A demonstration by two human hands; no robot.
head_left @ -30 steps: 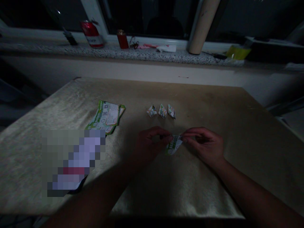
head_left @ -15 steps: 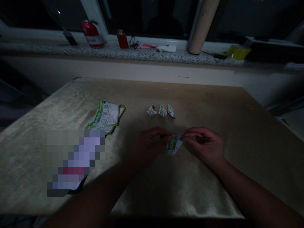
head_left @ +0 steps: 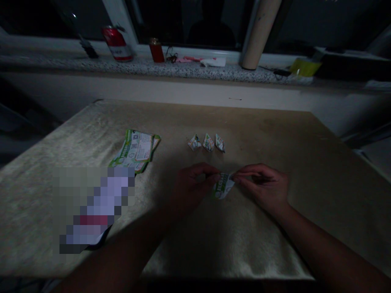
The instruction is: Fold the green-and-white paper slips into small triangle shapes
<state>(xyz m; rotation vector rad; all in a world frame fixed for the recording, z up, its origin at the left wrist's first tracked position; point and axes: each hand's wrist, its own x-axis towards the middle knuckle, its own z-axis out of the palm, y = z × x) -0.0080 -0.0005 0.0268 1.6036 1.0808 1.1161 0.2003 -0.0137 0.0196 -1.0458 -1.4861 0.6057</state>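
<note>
A small piece of printed green-and-white paper (head_left: 224,187) is held up between my two hands over the table. My left hand (head_left: 194,185) pinches its upper left edge between thumb and fingers. At the upper right edge, my right hand (head_left: 264,183) grips the same paper with thumb and fingertips. The paper looks folded, its lower end hanging to a narrow tip. Just beyond my hands stand three small folded paper shapes in a row: a left one (head_left: 194,143), a middle one (head_left: 208,143) and a right one (head_left: 220,143).
Several printed green sheets (head_left: 137,148) lie on the cloth-covered table (head_left: 262,134) at the left, touching a pixelated, phone-like object (head_left: 104,203). On the granite sill (head_left: 189,72) behind stand a red can (head_left: 117,44), a red jar (head_left: 157,51) and a cardboard tube (head_left: 259,38).
The paper has tilted slightly between my fingers, and its printed face shows a little differently. Both hands stay almost in place, still pinching it.
</note>
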